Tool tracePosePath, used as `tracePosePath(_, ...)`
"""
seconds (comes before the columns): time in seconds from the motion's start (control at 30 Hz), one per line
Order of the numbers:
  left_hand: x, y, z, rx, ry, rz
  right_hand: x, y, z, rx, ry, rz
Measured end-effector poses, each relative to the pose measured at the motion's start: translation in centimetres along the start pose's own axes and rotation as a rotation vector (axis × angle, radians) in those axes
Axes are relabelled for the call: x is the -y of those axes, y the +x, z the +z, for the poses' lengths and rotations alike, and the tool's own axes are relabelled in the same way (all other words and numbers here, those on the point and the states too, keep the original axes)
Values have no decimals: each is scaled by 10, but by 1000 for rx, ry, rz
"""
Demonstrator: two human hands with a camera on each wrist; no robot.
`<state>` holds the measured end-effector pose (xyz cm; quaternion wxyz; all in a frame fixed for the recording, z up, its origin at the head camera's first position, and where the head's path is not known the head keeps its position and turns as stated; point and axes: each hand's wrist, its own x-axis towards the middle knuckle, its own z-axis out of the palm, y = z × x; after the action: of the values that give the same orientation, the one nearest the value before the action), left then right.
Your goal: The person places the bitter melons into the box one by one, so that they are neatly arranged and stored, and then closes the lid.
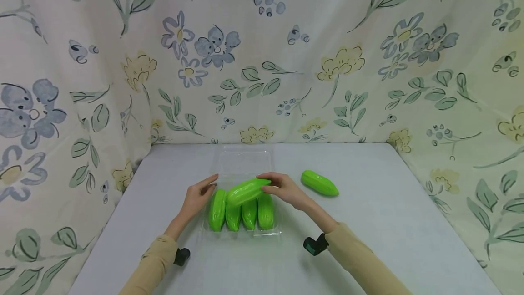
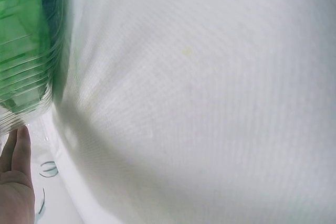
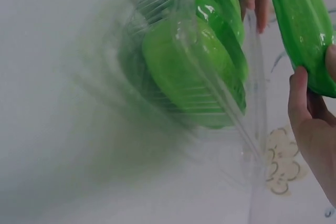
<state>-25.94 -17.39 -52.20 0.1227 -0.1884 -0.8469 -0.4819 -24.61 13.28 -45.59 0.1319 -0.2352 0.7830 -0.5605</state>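
A clear plastic clamshell box stands on the table with several glossy green cucumber-shaped vegetables side by side in it. My right hand pinches one more green cucumber-shaped vegetable by its right end, thumb in front and fingers behind. That piece lies slantwise over the tops of the row. In the right wrist view, the held vegetable shows beside the box wall. My left hand is at the box's back left side, its fingers extended near the rim; the left wrist view shows straight fingers by the box's end.
A loose green vegetable lies on the white table to the right of the box. The box's clear lid is folded back behind it. Floral cloth hangs along the table's back and sides.
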Motion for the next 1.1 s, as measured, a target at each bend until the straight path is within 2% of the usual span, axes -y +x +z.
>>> tracePosePath(0.2,0,0,1,-14,6,26,8,9,7,92,-66,-6)
tracePosePath(0.37,-1,0,1,-10,15,12,12,15,14,159,-124,-31)
tracePosePath(0.57,-2,1,0,-9,20,-8,13,19,22,191,-193,-72)
tracePosePath(0.93,-2,0,-1,-4,-6,0,25,30,35,264,-289,-93)
tracePosePath(1.1,-30,-2,-7,7,0,1,28,37,40,290,-320,-98)
